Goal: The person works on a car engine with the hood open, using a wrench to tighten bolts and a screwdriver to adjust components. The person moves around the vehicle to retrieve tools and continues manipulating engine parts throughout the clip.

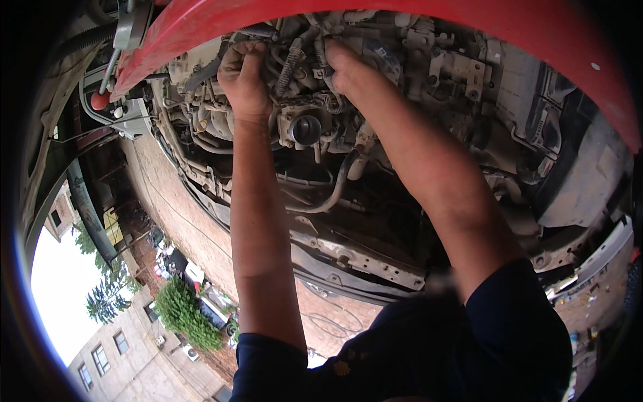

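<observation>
Both my arms reach deep into a dusty car engine bay. My left hand (242, 80) is closed, its fingers curled and pinched near a dark hose (258, 31) at the back of the engine. What it grips, if anything, cannot be made out. My right hand (343, 65) is at the rear of the engine, right of a ribbed conduit (289, 68). Its fingers go down among pipes and wiring, so their tips are hidden. Between and below the hands sits a throttle body (305, 129) with an open round bore.
A red body panel (375, 12) arcs along the far edge. A metal bracket (462, 75) stands right of my right arm. Nearer me runs a perforated metal crossmember (365, 258). A red ball-shaped knob (100, 101) is at the left. Paved ground (181, 208) lies beyond the car.
</observation>
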A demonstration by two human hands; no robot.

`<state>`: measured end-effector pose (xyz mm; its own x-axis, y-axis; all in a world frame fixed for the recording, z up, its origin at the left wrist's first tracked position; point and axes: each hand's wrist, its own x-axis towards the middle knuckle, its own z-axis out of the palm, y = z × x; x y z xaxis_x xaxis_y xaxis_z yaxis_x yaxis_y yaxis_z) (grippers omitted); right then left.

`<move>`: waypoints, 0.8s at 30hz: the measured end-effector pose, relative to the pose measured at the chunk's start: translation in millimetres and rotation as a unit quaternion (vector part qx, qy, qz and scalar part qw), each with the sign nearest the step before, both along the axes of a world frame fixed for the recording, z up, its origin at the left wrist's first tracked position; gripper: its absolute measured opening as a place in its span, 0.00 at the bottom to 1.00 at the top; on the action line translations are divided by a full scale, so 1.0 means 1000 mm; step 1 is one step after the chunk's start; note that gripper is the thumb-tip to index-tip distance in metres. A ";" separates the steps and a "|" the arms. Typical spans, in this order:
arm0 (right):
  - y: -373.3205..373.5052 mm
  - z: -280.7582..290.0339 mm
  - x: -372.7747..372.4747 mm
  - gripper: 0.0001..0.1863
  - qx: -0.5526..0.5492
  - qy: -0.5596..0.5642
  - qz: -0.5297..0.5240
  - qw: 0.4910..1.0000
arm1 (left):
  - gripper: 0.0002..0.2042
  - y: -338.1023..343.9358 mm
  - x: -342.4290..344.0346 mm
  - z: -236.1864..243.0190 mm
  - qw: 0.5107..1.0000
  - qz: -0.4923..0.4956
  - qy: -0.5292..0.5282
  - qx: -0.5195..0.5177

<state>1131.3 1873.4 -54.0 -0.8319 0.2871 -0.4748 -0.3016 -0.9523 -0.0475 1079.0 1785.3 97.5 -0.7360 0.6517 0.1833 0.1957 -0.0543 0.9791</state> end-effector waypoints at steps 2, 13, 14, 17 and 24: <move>0.004 -0.013 -0.008 0.14 -0.004 0.008 -0.002 1.000 | 0.03 0.005 0.000 0.000 1.000 -0.002 0.008 -0.004; 0.005 -0.026 -0.013 0.11 -0.010 0.032 0.040 0.999 | 0.03 0.001 0.003 0.004 1.000 -0.005 0.002 -0.030; 0.006 -0.023 -0.013 0.11 -0.012 0.029 0.038 0.999 | 0.03 0.003 0.003 0.004 1.000 -0.001 0.003 -0.028; 0.017 -0.021 -0.009 0.11 0.001 0.020 0.024 1.000 | 0.03 0.013 0.004 0.005 1.000 -0.013 -0.002 -0.022; 0.025 -0.022 -0.005 0.12 0.042 -0.036 0.039 0.998 | 0.03 0.022 0.000 0.003 0.998 -0.046 -0.045 0.008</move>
